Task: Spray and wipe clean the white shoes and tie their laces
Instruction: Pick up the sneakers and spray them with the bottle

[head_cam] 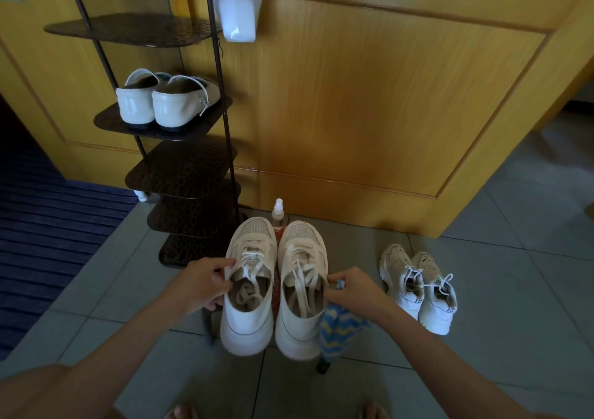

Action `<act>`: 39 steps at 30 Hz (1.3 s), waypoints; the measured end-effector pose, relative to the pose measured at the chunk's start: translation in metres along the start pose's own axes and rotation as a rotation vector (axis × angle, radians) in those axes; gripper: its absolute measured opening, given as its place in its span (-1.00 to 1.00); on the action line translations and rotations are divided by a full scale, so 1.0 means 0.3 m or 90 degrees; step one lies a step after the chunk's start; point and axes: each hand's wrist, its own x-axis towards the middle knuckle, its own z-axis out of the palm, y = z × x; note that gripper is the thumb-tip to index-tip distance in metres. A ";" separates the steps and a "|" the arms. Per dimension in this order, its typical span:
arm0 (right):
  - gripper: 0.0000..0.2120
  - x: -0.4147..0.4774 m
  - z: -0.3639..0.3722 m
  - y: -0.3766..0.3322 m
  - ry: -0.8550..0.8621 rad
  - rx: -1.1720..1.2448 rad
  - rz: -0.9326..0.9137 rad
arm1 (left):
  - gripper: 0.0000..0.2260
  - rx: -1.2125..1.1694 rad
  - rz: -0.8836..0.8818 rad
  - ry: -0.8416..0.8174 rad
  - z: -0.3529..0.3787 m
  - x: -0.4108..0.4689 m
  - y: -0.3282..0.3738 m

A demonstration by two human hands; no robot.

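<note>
Two white lace-up shoes stand side by side on a small red stool, toes toward the door. My left hand (pixel 202 285) grips the collar of the left shoe (pixel 249 286). My right hand (pixel 350 291) grips the collar of the right shoe (pixel 300 290) and also holds a blue and yellow patterned cloth (pixel 339 327) that hangs beside the heel. Both shoes' laces lie loose, partly tucked inside. A small clear spray bottle (pixel 278 214) stands just behind the toes, against the door.
A second pair of white sneakers (pixel 419 286) sits on the tiled floor to the right. A dark metal shoe rack (pixel 180 167) at the left carries white slip-on shoes (pixel 167 100). The wooden door (pixel 385 97) closes off the back. A blue striped mat (pixel 48 225) lies far left.
</note>
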 end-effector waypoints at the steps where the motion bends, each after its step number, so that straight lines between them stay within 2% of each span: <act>1: -0.87 0.003 0.000 0.003 -0.001 0.001 0.000 | -0.55 0.003 0.002 0.004 0.001 0.000 0.001; 6: -0.87 0.013 -0.016 -0.010 -0.037 -0.005 0.009 | -0.53 0.012 -0.016 0.005 0.002 0.001 -0.001; 9: -0.71 0.015 -0.061 -0.028 -0.071 -0.006 0.042 | -0.54 0.016 -0.045 -0.014 -0.005 -0.007 0.028; 11: -0.67 0.029 -0.101 -0.042 -0.028 -0.034 0.047 | -0.62 0.034 -0.058 0.014 -0.031 0.002 0.060; 13: -0.69 0.048 -0.145 -0.066 0.049 -0.040 0.030 | -0.74 0.054 -0.038 0.085 -0.067 0.023 0.098; 16: -0.65 0.085 -0.208 -0.121 0.112 0.073 -0.001 | -0.85 0.055 0.058 0.139 -0.098 0.051 0.191; 20: -0.75 0.149 -0.270 -0.206 0.105 0.225 -0.011 | -0.85 0.015 0.198 0.111 -0.087 0.091 0.323; 23: -0.82 0.216 -0.313 -0.226 0.110 0.279 -0.012 | -0.86 -0.044 0.210 0.093 -0.086 0.143 0.371; 29: -0.73 0.332 -0.427 -0.167 0.092 0.345 -0.032 | -0.85 -0.089 0.199 0.058 -0.108 0.266 0.390; 32: -0.77 0.401 -0.438 -0.137 0.144 0.427 -0.041 | -0.84 -0.147 0.218 0.062 -0.097 0.322 0.408; 34: -0.79 0.454 -0.415 -0.151 0.142 0.512 -0.058 | -0.72 -0.224 0.212 0.051 -0.075 0.354 0.434; 37: -0.75 0.527 -0.340 -0.220 0.086 0.649 -0.091 | -0.43 -0.324 0.174 0.012 -0.031 0.402 0.482; 39: -0.75 0.557 -0.287 -0.281 0.006 0.684 -0.118 | -0.42 -0.407 0.156 -0.020 -0.015 0.436 0.511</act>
